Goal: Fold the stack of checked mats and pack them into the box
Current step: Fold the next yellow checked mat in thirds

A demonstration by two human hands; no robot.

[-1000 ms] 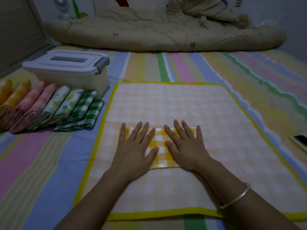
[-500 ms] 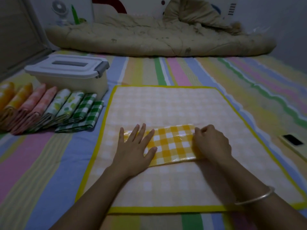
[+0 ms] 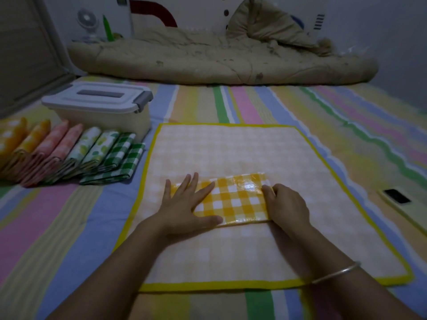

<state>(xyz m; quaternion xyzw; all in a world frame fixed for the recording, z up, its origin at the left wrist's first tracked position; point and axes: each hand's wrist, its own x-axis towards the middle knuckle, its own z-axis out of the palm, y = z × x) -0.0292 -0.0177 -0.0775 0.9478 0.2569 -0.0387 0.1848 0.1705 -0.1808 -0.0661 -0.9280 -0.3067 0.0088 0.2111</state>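
**Nearly folded: the yellow mat is ready for one more turn**

Now the yellow checked mat [image 3: 238, 199] lies as a narrow, glossy strip on a larger pale mat [image 3: 231, 148], which is spread flat with its yellow border showing. The left hand [image 3: 184, 205] lies flat on the strip's left end, fingers straight and spread, pinning it down. The right hand [image 3: 286, 206] is at the strip's right end with its fingers curled over the edge. It appears to grip that end, though the fingertips are hidden.

This looks like a fold-in-half step, with one end anchored and the other ready to be lifted across. The next move calls for the right hand to carry its end over to meet the left end squarely. The left hand must then slip out without letting the slick layers slide.

To the left, a row of folded mats [image 3: 76, 153] leans side by side on the striped sheet [image 3: 57, 227], just in front of the box [image 3: 111, 122]. Its lid [image 3: 97, 98] is on, so packing has not begun, and the lid must come off first. The pale mat is unfolded too.
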